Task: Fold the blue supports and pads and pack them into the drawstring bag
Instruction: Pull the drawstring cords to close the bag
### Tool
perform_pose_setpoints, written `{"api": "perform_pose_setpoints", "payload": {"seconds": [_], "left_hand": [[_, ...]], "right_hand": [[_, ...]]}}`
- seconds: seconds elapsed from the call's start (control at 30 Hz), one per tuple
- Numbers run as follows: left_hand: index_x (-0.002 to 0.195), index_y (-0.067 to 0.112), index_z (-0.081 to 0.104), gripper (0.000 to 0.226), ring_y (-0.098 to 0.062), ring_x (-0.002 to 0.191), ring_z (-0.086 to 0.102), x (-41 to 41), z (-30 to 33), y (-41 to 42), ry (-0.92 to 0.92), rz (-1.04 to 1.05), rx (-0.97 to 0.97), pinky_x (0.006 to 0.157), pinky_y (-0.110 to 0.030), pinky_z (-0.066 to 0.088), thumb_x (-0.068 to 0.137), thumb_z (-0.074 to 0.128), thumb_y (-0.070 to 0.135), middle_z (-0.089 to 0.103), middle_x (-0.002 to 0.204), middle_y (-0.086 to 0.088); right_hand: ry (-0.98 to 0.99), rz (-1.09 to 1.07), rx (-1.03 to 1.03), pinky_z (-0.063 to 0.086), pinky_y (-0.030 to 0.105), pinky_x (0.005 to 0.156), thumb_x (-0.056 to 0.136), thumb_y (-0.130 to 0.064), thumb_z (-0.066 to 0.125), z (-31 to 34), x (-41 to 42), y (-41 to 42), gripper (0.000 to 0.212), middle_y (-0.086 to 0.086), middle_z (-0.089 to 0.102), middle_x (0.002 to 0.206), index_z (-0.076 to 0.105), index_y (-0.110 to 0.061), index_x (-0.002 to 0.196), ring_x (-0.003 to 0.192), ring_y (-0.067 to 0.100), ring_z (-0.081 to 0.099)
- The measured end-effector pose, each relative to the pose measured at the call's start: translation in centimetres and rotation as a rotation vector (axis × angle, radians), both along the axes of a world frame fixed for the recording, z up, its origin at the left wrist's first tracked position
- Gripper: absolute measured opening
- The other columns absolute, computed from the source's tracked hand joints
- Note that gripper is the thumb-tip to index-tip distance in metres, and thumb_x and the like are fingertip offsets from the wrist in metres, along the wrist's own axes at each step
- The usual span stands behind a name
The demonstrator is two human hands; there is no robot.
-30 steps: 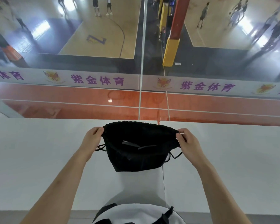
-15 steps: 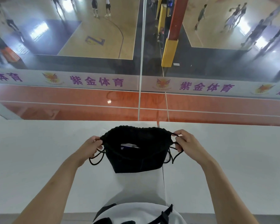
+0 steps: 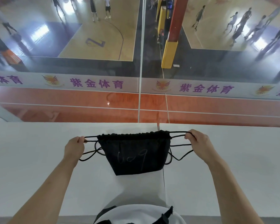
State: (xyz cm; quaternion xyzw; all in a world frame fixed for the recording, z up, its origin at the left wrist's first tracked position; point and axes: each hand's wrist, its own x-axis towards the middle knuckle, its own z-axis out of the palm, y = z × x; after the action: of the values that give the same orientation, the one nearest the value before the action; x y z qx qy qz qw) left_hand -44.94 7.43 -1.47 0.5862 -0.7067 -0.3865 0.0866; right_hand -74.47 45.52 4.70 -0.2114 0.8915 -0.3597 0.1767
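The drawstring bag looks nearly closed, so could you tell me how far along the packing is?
Packing looks done: no blue supports lie on the white ledge. In hand: the left hand and right hand pull the cords apart, gathering the drawstring bag mouth. Left: possibly final tightening.

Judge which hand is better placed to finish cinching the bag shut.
Neither alone, probably: the left hand and right hand each pinch cords pulled out from opposite sides of the drawstring bag, whose mouth is already gathered.

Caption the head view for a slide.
Left hand and right hand pull black cords, cinching the drawstring bag over a white table.
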Motion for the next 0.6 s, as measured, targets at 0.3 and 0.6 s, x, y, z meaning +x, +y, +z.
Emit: {"api": "perform_pose_setpoints", "payload": {"seconds": [0.3,0.6], "left_hand": [[0.124,0.04,0.047,0.037,-0.02,0.071,0.067,-1.4,0.4,3.2,-0.022,-0.403,0.361,0.066,-0.032,0.05,0.092,0.064,0.049,0.07,0.096,-0.005],[0.117,0.02,0.054,0.027,-0.013,0.084,0.062,-3.8,0.5,4.7,-0.046,-0.331,0.095,0.064,-0.028,0.043,0.097,0.061,0.038,0.065,0.097,0.0]], "right_hand": [[-0.271,0.106,-0.076,0.031,0.038,0.069,0.092,-0.011,0.052,0.7,0.8,0.6,0.026,-0.002,0.047,0.066,0.057,-0.022,0.069,0.069,0.018,0.04],[-0.453,0.331,0.2,0.046,0.028,0.065,0.085,-0.024,0.071,0.4,1.1,0.1,0.018,0.001,0.056,0.064,0.058,-0.014,0.079,0.058,0.017,0.054]]}}
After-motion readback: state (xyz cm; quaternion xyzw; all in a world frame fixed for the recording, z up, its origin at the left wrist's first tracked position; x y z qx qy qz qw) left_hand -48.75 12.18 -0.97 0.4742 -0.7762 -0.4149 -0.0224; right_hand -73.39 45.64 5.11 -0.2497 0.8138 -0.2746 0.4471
